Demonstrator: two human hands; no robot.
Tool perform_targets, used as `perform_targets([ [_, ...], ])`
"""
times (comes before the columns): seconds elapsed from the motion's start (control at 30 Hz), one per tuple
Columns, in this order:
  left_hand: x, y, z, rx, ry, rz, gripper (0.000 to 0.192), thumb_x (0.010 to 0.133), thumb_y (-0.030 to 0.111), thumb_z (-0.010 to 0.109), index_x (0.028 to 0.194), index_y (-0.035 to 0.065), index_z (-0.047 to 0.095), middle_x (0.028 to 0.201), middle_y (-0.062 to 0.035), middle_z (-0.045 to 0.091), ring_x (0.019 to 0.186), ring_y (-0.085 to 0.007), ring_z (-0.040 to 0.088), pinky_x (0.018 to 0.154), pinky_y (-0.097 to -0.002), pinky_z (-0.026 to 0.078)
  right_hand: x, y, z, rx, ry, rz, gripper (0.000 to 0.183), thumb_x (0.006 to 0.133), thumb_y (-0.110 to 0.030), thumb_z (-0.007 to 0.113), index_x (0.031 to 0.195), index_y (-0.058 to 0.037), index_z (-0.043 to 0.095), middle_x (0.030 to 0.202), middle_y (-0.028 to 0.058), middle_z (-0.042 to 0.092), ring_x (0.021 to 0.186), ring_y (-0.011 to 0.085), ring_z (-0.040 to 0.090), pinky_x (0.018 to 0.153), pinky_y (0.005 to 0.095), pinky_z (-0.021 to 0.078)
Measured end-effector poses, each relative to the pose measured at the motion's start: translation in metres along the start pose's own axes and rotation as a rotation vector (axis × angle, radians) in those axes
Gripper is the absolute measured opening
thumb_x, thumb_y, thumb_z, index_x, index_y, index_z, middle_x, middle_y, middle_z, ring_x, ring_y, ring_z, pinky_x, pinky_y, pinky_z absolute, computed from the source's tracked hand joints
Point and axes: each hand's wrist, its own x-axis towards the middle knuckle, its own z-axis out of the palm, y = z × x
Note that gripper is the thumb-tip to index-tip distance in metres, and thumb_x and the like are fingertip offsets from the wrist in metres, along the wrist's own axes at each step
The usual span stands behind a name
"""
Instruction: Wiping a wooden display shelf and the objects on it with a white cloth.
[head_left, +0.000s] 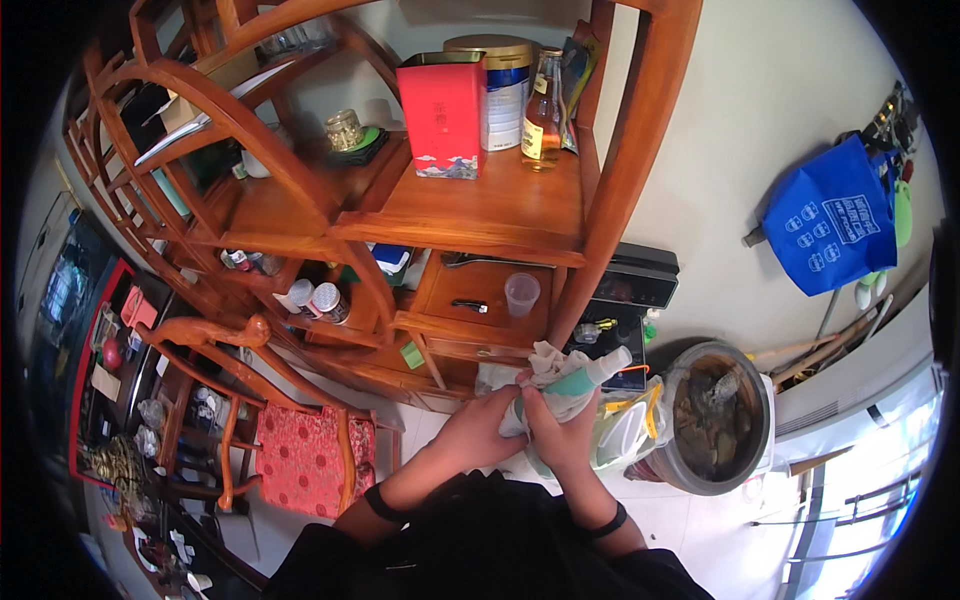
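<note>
Both hands are together at the lower middle, around a teal bottle (571, 383) with a whitish cap, tilted up to the right. A pale crumpled cloth (553, 364) wraps part of it. My left hand (484, 427) grips the cloth-covered lower end; my right hand (561, 431) holds the bottle and cloth from the right side. Beyond the hands stands a wooden shelf unit (465, 232). On its shelves are a red tin (442, 116) with its top uncovered, a glass bottle (543, 120) of amber liquid, a blue and white can (506, 97) and a clear plastic cup (522, 293).
A wooden chair with a red patterned seat (304, 461) is at the left. A large round pot (675, 457) with dark contents stands at the right, beside a clear plastic bag (611, 439). A blue bag (825, 217) hangs on the wall. A cluttered dark table (131, 375) lies far left.
</note>
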Motion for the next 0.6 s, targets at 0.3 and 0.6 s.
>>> perform_targets([
  [0.3,-0.012,-0.017,0.014,-0.297,0.028,0.041,0.052,0.074,0.013,0.076,0.120,-0.0009,0.055,0.106,-0.0163,0.066,0.097,-0.0250,0.065,0.085,-0.0355,0.050,0.021,-0.009,-0.014,0.102,0.057,0.003,0.044,0.086,0.003,0.063,0.122,-0.0008,0.039,0.110,0.0144,0.061,0.086,0.0190,0.065,0.076,0.0322,0.0537],
  [0.6,-0.031,-0.056,-0.002,-0.720,-0.281,0.010,0.048,0.071,0.002,0.072,0.118,0.0023,0.059,0.095,-0.0045,0.066,0.094,-0.0136,0.061,0.083,-0.0295,0.049,0.007,0.010,0.008,0.402,-0.430,0.210,0.063,0.074,-0.002,0.073,0.125,-0.0033,0.036,0.114,0.0160,0.059,0.097,0.0269,0.063,0.086,0.0438,0.0516],
])
